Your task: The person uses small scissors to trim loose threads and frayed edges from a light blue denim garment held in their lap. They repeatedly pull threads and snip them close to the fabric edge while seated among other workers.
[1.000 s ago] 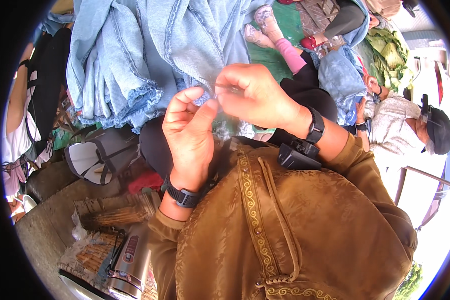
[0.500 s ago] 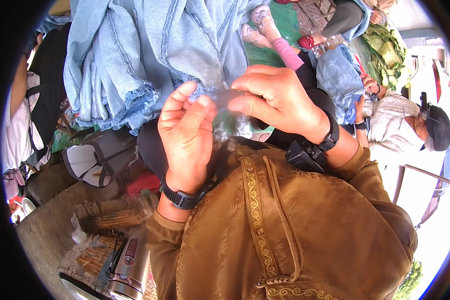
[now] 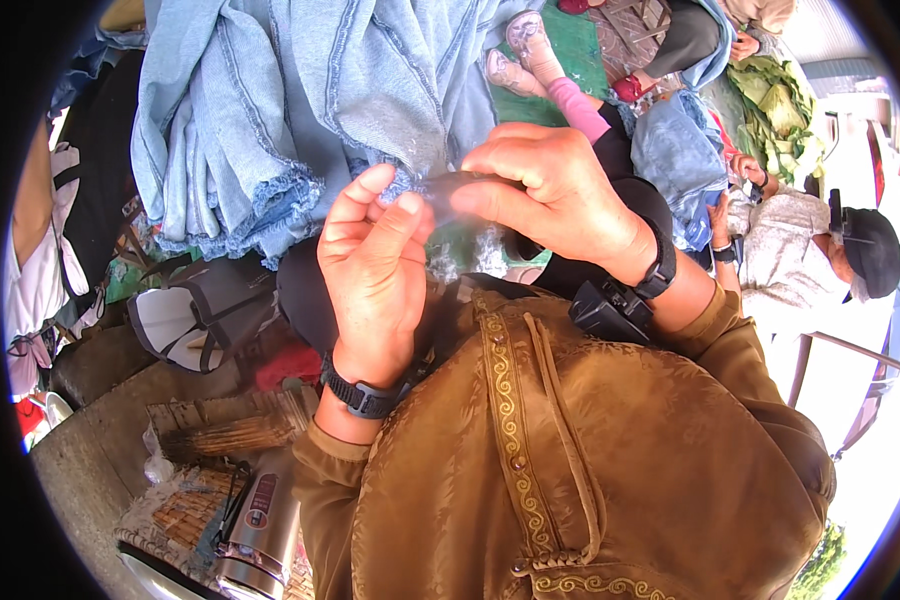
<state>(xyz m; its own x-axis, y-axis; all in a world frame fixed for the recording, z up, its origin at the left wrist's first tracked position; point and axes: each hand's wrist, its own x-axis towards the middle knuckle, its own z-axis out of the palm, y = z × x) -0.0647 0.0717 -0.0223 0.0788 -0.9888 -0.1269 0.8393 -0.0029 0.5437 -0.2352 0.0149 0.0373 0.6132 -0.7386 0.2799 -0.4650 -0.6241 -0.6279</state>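
Light blue denim garments (image 3: 390, 110) with frayed hems lie in a heap in front of me. Just before the frayed edge, my left hand (image 3: 375, 275) is raised with the thumb bent against the curled fingers. What it pinches, if anything, is hidden. To its right, my right hand (image 3: 560, 200) is closed, thumb against fingers, around a small dark thing (image 3: 492, 180) smeared by motion; its kind cannot be made out. A grey blur fills the gap between the two hands. Both wrists wear black bands.
A steel flask (image 3: 260, 520) stands at the lower left beside a bamboo mat (image 3: 200, 505). A grey and white bag (image 3: 185, 320) lies left of my knee. At right sits a person in a dark cap (image 3: 870, 252), hands by blue denim (image 3: 680, 150). Green leaves (image 3: 775, 100) lie beyond.
My right hand has shifted slightly left, toward my left hand, with its fingers a little lower and more closed. My left hand and the denim heap stay almost still.
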